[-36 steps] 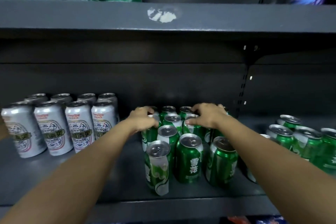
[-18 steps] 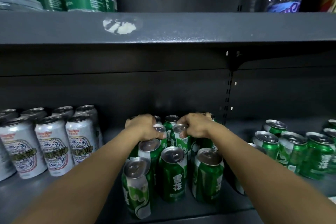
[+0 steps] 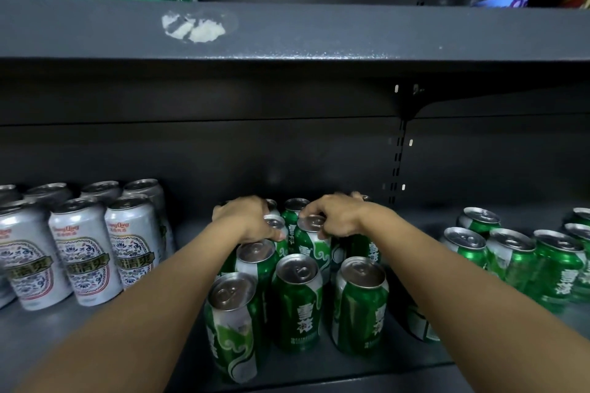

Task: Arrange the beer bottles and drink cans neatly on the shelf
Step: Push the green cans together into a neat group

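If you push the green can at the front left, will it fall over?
The front-left green metal drink can probably slides rather than tips: it stands upright on the flat dark grey shelf. Its pull tab looks unopened, so it is likely full and heavy. Its smooth round side would roll if toppled.

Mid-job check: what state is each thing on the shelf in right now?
left hand: gripping a rear green can's top
right hand: gripping another rear green can's top
middle green cans: upright, clustered
right green cans: upright, loosely grouped
white cans: upright, in rows
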`<move>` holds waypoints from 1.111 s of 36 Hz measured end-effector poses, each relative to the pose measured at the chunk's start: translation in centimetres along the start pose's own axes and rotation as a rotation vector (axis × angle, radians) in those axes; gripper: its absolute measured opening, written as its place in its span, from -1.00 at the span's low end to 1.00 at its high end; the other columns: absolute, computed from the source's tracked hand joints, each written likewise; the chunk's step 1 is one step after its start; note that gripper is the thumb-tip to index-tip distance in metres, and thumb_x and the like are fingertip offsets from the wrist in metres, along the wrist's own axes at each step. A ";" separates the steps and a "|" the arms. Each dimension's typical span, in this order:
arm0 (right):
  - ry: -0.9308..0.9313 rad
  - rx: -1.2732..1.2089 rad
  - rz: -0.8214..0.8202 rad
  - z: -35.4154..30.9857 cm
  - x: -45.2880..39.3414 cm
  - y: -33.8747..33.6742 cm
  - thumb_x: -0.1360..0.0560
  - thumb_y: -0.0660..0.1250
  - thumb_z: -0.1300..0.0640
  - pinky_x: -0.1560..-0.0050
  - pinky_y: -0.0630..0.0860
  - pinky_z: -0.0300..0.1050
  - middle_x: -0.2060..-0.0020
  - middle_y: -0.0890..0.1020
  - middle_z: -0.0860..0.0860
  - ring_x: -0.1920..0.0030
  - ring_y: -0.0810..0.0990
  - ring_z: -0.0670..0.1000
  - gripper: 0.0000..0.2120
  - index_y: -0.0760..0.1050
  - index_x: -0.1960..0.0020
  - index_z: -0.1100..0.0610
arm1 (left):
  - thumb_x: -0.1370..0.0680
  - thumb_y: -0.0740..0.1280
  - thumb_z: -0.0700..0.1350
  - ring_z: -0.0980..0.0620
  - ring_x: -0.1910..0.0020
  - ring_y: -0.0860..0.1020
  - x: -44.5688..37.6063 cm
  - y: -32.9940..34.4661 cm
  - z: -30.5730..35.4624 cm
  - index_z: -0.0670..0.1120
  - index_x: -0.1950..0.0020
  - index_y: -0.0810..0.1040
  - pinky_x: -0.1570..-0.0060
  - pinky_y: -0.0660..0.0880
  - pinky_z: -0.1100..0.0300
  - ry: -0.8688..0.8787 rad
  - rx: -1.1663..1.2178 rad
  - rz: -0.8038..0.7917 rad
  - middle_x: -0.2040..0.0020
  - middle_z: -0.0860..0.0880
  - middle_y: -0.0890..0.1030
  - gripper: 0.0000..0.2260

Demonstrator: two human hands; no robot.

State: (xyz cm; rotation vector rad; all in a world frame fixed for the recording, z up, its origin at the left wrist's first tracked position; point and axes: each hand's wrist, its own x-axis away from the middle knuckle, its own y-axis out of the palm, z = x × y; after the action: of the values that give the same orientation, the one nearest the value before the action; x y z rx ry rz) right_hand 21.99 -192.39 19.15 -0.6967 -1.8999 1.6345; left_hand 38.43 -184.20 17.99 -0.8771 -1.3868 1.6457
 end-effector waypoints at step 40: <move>0.053 -0.237 0.081 1.2 0.5 -0.2 -0.51 0.29 -0.23 -0.29 0.40 -0.04 -0.31 0.52 0.01 -0.28 0.48 0.06 -0.43 0.36 -0.43 -0.01 | -0.40 0.33 0.39 0.02 -0.28 0.45 0.1 -0.2 0.5 0.08 -0.29 0.42 -0.23 0.28 0.03 0.069 -0.075 0.008 -0.23 0.09 0.52 -0.42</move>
State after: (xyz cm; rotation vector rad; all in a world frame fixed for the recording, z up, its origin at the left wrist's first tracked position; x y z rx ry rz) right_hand 20.78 -192.92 19.27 -0.9142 -2.0717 1.4358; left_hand 37.98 -184.27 18.23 -0.9743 -1.4065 1.5639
